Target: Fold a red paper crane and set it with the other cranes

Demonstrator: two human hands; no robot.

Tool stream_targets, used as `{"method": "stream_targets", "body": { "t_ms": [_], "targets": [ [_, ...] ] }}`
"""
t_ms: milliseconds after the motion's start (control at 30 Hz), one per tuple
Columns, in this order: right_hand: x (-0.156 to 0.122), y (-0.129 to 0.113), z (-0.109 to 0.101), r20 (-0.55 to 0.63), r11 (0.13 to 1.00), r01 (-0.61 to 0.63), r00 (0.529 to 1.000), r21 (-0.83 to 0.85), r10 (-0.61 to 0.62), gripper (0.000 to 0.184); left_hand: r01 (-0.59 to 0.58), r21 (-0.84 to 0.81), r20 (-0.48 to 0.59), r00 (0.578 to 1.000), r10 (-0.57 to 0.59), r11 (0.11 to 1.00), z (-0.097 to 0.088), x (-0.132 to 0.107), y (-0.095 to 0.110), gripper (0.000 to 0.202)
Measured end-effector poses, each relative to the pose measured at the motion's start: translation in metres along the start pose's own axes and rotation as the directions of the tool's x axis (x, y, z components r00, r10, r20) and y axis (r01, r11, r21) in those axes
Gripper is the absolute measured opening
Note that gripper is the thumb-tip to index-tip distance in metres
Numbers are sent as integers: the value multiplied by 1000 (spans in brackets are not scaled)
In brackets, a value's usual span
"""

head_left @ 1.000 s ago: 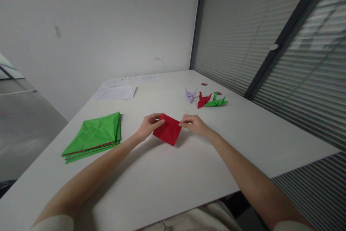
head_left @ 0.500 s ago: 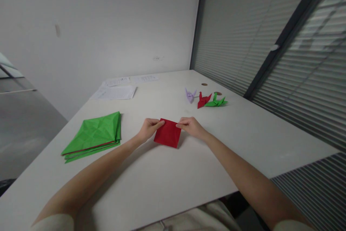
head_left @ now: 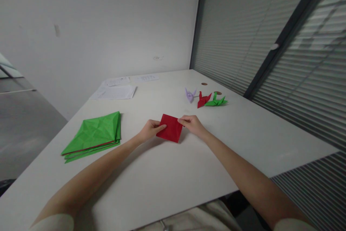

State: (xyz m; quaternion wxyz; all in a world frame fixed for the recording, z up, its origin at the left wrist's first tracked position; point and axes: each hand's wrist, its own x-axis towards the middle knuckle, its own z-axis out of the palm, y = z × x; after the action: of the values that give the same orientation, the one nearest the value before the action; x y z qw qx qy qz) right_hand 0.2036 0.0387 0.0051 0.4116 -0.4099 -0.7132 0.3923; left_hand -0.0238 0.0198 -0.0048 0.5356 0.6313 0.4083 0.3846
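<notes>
A small red square of folded origami paper (head_left: 171, 129) is held tilted just above the white table (head_left: 162, 177), near the middle of the view. My left hand (head_left: 151, 130) pinches its left edge, thumb lying on the front face. At the upper right corner, my right hand (head_left: 191, 123) grips the paper between thumb and fingers. The fingers behind the sheet are partly hidden. To the left of my left hand lies a stack of creased green paper (head_left: 98, 133) with a thin red layer showing in it.
Toward the back right stand a lilac paper crane (head_left: 190, 95), a red paper crane (head_left: 203, 100) and a green paper crane (head_left: 216, 100). Printed sheets (head_left: 116, 92) lie at the back left. A blind-covered glass partition (head_left: 229, 36) borders the table's right side.
The red paper has shifted slightly up and to the right. My left hand has slid lower along its left edge, and my right hand has moved slightly right and up.
</notes>
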Motion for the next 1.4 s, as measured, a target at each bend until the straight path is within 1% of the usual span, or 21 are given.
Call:
{"method": "stream_targets", "body": {
  "t_ms": [67,133,167,233,267,300,333,367,433,467,500,533,667,733,833,933,1033,1133,1233,1333,1400],
  "targets": [
    [1,4,0,-24,999,3,1000,34,-2,29,-32,5,-16,999,32,999,1,0,1,38],
    [3,8,0,-44,997,16,999,76,-13,25,-120,59,-73,990,124,991,1,1,2,33],
    [3,9,1,-59,996,35,998,88,-30,23,-168,99,-131,975,180,981,0,2,2,33],
    [4,11,0,-126,992,105,988,76,-94,16,-214,154,-313,915,253,965,-1,5,1,45],
    [3,10,0,-169,987,152,975,48,-141,13,-206,134,-403,883,243,969,-2,6,0,52],
    [3,10,0,-209,980,197,959,8,-192,13,-184,67,-457,868,194,981,-2,7,0,57],
    [3,9,0,-240,971,236,941,-38,-238,14,-145,-38,-454,884,112,989,-2,8,-1,58],
    [2,8,0,-256,961,264,927,-80,-276,16,-85,-162,-386,922,16,983,-1,8,-1,57],
    [1,8,2,-239,944,295,916,-146,-323,19,65,-369,-152,980,-129,927,1,7,0,62],
    [0,8,3,-216,939,303,917,-164,-334,20,121,-429,-56,986,-159,895,2,5,1,65],
    [-1,9,5,-186,935,309,922,-174,-340,21,144,-463,-4,986,-165,875,4,4,2,64],
    [-2,11,8,-150,932,314,928,-180,-342,20,135,-474,6,989,-151,870,5,3,3,59],
    [-6,14,15,-10,944,288,956,-160,-293,16,-3,-404,-112,993,-47,915,7,1,5,39],
    [-6,15,16,15,967,229,973,-112,-228,33,-39,-370,-161,987,-22,928,6,1,3,34],
    [-3,14,14,-76,994,106,992,28,-104,68,-31,-300,-154,988,-16,953,5,2,2,27],
    [1,12,11,-151,982,-15,988,189,44,82,42,-171,-30,998,-48,984,6,-1,3,22],
    [1,10,10,-61,937,-142,984,319,170,78,94,-95,58,994,-88,991,8,-4,4,23],
    [0,10,11,-4,916,-210,974,341,225,67,118,-88,56,992,-113,989,7,-4,3,25],
    [1,11,12,-25,939,-189,978,289,205,48,126,-88,50,991,-122,988,3,-2,1,25],
    [2,14,11,38,946,-166,986,277,162,38,123,-35,82,989,-120,992,0,-1,-2,25],
    [3,16,10,67,955,-150,988,256,137,36,87,-6,32,996,-87,996,-2,1,-7,41]
  ]
}}
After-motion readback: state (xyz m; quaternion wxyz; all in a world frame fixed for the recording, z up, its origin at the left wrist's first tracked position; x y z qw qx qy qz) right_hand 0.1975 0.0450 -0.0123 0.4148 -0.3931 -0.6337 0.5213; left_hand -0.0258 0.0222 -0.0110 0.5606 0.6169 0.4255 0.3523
